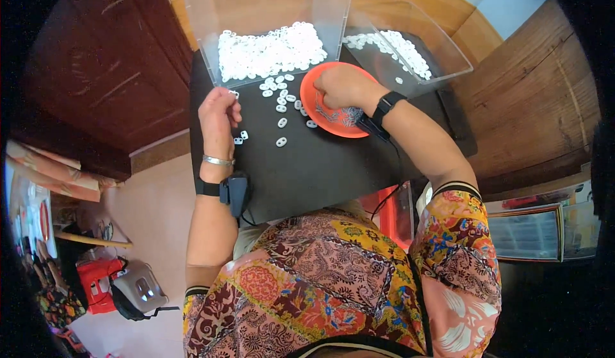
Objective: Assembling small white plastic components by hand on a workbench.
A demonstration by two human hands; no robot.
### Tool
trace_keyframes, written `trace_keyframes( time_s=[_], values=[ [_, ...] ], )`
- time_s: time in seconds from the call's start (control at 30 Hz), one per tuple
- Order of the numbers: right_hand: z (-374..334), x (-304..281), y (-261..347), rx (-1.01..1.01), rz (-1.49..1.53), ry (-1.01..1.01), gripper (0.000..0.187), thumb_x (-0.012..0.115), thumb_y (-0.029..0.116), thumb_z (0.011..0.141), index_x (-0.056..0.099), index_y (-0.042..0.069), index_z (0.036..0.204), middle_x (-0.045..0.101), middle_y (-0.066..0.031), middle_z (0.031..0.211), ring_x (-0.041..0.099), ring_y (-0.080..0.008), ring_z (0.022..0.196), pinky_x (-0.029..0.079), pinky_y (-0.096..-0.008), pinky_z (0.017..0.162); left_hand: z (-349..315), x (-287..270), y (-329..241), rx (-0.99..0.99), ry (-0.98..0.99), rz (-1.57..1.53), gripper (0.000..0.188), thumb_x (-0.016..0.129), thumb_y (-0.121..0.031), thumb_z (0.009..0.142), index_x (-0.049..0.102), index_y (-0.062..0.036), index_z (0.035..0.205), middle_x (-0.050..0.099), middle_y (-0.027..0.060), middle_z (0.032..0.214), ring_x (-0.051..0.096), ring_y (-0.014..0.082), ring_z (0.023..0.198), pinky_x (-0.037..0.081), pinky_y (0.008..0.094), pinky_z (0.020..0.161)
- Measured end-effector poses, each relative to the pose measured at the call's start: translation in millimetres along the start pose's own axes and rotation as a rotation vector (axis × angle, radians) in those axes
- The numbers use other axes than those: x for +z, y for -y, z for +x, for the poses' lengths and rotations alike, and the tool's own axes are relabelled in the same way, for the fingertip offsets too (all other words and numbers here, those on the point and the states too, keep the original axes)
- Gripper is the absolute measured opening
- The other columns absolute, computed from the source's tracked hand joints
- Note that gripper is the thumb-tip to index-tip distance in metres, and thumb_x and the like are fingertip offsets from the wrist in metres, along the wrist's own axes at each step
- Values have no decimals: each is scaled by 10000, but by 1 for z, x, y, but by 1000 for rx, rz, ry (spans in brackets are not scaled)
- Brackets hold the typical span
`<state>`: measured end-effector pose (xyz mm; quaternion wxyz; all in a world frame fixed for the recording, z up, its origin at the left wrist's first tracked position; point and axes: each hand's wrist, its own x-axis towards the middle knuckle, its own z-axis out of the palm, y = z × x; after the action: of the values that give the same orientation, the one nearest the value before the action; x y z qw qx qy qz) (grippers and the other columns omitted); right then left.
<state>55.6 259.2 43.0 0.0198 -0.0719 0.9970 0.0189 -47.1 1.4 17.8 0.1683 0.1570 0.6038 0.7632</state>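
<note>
Pinches a small white oval piece [234, 94] between thumb and fingertips of the left hand [219, 111], above the left edge of the dark bench [320, 172], left of the upper centre of the frame. Reaches down with the right hand [346, 88], fingers bent, into the orange plate [310, 95], just right of the upper centre. Cannot tell between a full and an empty grasp there, with the fingertips partly hidden. In the plate, small silvery metal parts [350, 114], scattered beside and below the right hand.

Between the hands, a loose column of white two-holed pieces [282, 123] on the bench, some just beside the plate's left rim. Near the left wrist, two more white pieces [244, 135], close together. At upper centre, a clear bin [266, 2] with a big heap of white pieces [272, 52] inside. At upper right, a clear tray [443, 56] with a smaller spread of white pieces [405, 45].

On the left wrist, a silver bracelet [218, 161] and a black strapped device [237, 193]; on the right wrist, a black band [388, 104]. At bottom centre, a flower-patterned garment [307, 281]. At upper left, a dark red door [96, 57]; at lower left on the floor [150, 198], a red bag [97, 291].
</note>
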Motion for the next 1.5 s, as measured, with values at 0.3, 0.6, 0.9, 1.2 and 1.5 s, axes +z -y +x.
trace_keyframes(
  time_s=[0.3, 0.6, 0.9, 1.2, 1.5],
  values=[
    [-32, -1, -16, 231, 740, -217, 54, 578, 9, 750, 571, -5, 802, 586, -49, 672, 564, -126, 632, 453, -284, 584, -23, 24, -7, -36, 78, -82, 83, 508, -111, 864, 528, -89, 786, 524, -6, 612, 465, 69, 483, 323, 185, 436],
    [-26, -44, 33, 204, 1122, -230, 103, 555, 77, 869, 587, -5, 815, 562, 2, 700, 521, -63, 649, 442, -223, 593, -42, 39, -11, 21, 110, -36, 75, 541, -117, 874, 549, -81, 808, 509, -39, 635, 436, 27, 523, 324, 169, 464],
    [-1, -33, 79, 64, 1168, -454, 144, 581, 134, 865, 622, 0, 834, 573, 15, 691, 513, -56, 659, 418, -220, 598, -46, 48, -8, 57, 140, 20, 104, 529, -119, 879, 535, -43, 808, 502, -27, 669, 425, 34, 574, 347, 184, 508],
    [6, -25, 86, 41, 1288, -448, 187, 612, 172, 827, 631, -14, 820, 592, -27, 654, 522, -84, 615, 430, -253, 568, -43, 44, -4, 68, 134, 30, 100, 525, -111, 873, 534, -46, 799, 485, -28, 658, 422, 42, 571, 352, 192, 506],
    [7, -16, 84, 24, 1305, -435, 165, 593, 160, 846, 606, 2, 800, 558, 3, 664, 501, -63, 629, 412, -231, 571, -43, 45, -5, 44, 149, 68, 116, 527, -123, 876, 531, -49, 787, 486, -27, 657, 427, 44, 576, 355, 197, 504]
  ],
)
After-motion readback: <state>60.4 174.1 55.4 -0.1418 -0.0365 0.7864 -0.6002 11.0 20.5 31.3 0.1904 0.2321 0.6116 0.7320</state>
